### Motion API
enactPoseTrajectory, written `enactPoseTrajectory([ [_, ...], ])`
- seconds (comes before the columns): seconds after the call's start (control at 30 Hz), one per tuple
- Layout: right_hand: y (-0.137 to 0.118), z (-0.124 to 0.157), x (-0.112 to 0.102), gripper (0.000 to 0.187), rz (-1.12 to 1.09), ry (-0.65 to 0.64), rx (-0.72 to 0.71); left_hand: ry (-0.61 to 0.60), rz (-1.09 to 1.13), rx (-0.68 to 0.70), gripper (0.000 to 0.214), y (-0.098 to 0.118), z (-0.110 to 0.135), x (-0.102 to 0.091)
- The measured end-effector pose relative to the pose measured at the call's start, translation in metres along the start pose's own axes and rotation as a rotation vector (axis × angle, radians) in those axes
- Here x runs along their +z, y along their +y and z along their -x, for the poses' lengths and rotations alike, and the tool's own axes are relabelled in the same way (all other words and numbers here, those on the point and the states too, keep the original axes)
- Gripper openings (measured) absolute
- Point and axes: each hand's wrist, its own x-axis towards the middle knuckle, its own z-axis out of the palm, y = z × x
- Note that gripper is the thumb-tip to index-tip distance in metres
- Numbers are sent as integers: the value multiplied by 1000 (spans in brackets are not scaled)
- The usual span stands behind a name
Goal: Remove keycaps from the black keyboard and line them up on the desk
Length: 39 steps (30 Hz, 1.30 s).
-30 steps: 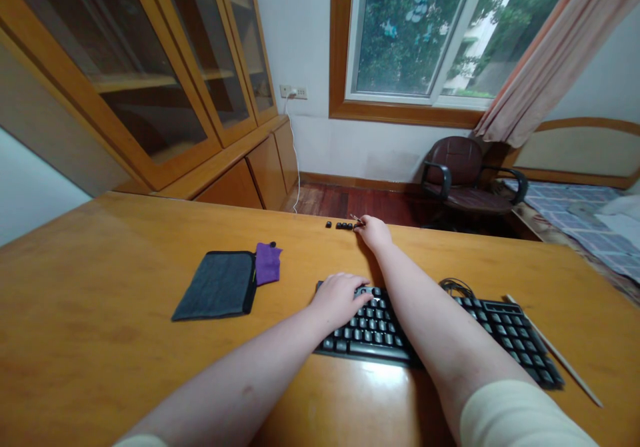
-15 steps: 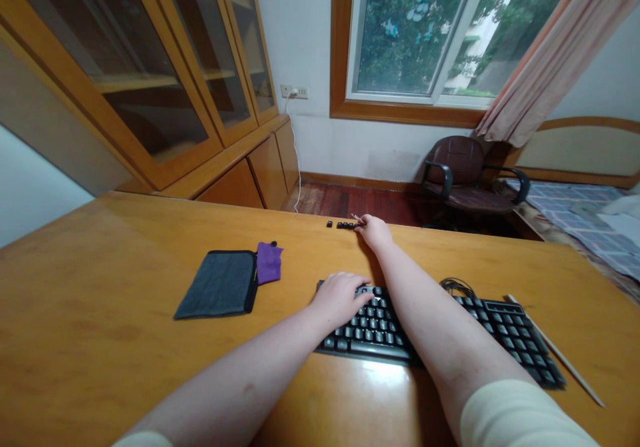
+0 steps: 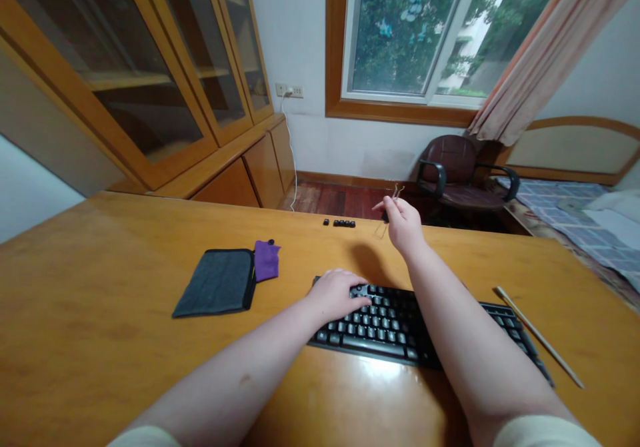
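A black keyboard (image 3: pixel 400 324) lies on the wooden desk (image 3: pixel 100 340) in front of me. My left hand (image 3: pixel 336 292) rests on the keyboard's upper left corner, fingers curled over the keys. My right hand (image 3: pixel 403 222) is raised above the desk behind the keyboard, pinched shut on a thin wire tool (image 3: pixel 395 192) that sticks up from the fingers. A short row of loose black keycaps (image 3: pixel 344 223) lies near the desk's far edge, just left of that hand, with one more keycap (image 3: pixel 326 222) apart to the left.
A dark grey pouch (image 3: pixel 217 290) and a purple cloth (image 3: pixel 267 260) lie left of the keyboard. A thin wooden stick (image 3: pixel 539 336) lies by the keyboard's right end. Glass-door cabinets (image 3: pixel 150 74) stand at left; a brown armchair (image 3: pixel 457 174) stands beyond the desk under the window.
My right hand has lifted off the desk at the keycap row and moved right and up, still pinching the wire tool. The left hand stays on the keyboard.
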Motion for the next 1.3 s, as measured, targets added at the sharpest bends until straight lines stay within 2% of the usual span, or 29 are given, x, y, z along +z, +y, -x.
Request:
enactPoseTrajectory([
  [0.07,-5,16,-9,44,-32,-72,52,-6,12,-21,37,-3,0,-3],
  [0.17,-5,44,-17,33,-78,-285,162,-43,30,-54,36,-6,1,-9],
  [0.23,-3,59,-18,27,-115,-430,167,-77,22,-70,35,-6,2,-14],
  [0.3,-1,69,-18,22,-121,-507,118,-84,-7,-76,33,-3,3,-18],
  [0.47,1,78,-12,18,35,-541,-16,12,-15,-43,33,6,5,-11],
  [0.6,2,81,-7,16,87,-576,-82,-31,9,-48,35,3,3,-1],
  [0.83,-2,81,-8,15,117,-660,-104,-100,67,-85,37,-1,2,-1],
  [1.0,-1,82,-10,17,83,-680,-133,-76,-2,-22,28,3,3,-4],
  [1.3,-1,83,-9,19,58,-677,-133,-39,-33,-7,25,3,3,-2],
])
